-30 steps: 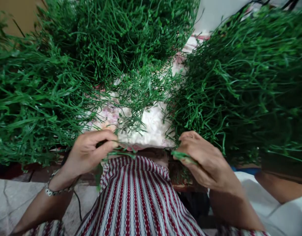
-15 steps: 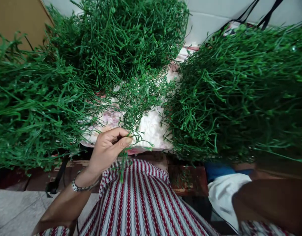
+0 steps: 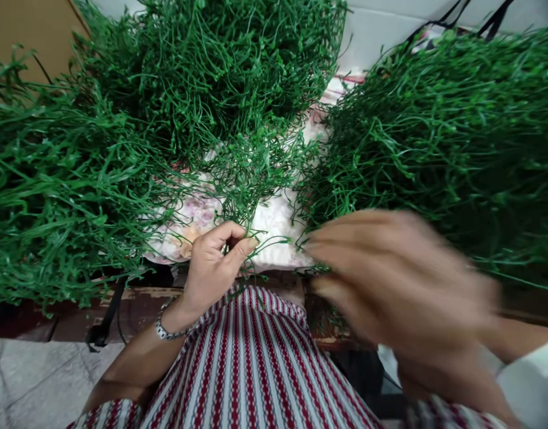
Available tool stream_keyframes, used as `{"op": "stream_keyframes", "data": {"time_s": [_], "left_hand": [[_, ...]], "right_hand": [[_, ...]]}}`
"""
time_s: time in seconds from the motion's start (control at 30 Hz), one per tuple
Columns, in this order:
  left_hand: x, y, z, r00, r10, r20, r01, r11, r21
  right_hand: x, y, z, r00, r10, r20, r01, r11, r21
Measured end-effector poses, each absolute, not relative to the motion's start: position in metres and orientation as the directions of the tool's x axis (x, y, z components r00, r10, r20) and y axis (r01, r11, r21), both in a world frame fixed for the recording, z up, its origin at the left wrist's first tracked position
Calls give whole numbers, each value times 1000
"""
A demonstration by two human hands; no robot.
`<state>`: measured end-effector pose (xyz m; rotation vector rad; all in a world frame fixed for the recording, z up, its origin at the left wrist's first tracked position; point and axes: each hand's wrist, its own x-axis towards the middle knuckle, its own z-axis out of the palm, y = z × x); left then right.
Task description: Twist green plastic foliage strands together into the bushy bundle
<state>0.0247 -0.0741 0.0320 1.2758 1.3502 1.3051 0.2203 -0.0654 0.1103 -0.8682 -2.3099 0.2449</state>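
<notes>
1. A few green stems point(image 3: 274, 239) are in the left hand point(image 3: 223, 253), above the front part of the flowery white cover point(image 3: 280, 217). Their thin tips point to the right.
2. A small heap point(image 3: 254, 170) of loose stems lies on the cover, just behind that hand.
3. Lots more stems sit in three big piles: the left pile point(image 3: 55, 196), the back pile point(image 3: 211, 71) and the right pile point(image 3: 435, 131). So only a tiny bit is being held, and much lies around it. I cannot tell which piles are done and which are left.
4. The left hand is low in the middle. Its thumb and first finger pinch the stems, and its arm comes up from the bottom left.
5. The right hand point(image 3: 403, 286) is by the front of the right pile. Its fingers point left, apart from the left hand. It is too blurry to tell if it holds anything.
</notes>
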Motion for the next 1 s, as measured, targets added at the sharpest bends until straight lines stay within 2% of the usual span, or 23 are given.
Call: {"op": "stream_keyframes", "data": {"time_s": [0.07, 0.13, 0.23, 0.33, 0.47, 0.6, 0.67, 0.77, 0.87, 1.0], "left_hand": [[29, -74, 32, -122, 991, 56, 68, -48, 997], [32, -74, 29, -145, 989, 31, -25, -35, 999], [33, -74, 23, -171, 985, -19, -218, -19, 976], [32, -74, 19, -184, 979, -86, -353, 16, 936], [34, -76, 16, -236, 970, -51, -324, -29, 946], [37, -77, 12, -291, 956, 32, -217, -98, 971], [38, -77, 13, -297, 954, 26, -253, -105, 962], [35, -75, 17, -272, 961, -57, -403, -60, 913], [30, -73, 22, -171, 973, -157, -524, 45, 851], [28, -73, 25, -55, 968, -245, -614, 160, 773]], "right_hand": [[195, -49, 89, -691, 561, 456, 473, 828, -301], [178, -45, 63, -689, 564, 455, 490, 825, -281], [169, -51, 35, -600, 619, 507, 510, 784, -353], [171, -57, 26, -521, 675, 522, 526, 736, -426], [173, -58, 29, -570, 739, 360, 550, 668, -502], [172, -55, 31, -617, 767, 176, 503, 557, -661], [171, -54, 29, -606, 783, 139, 473, 495, -729], [170, -53, 24, -579, 802, 150, 406, 443, -799], [169, -55, 17, -592, 786, 179, 256, 394, -883], [163, -61, 9, -543, 777, 319, 97, 435, -895]]}}
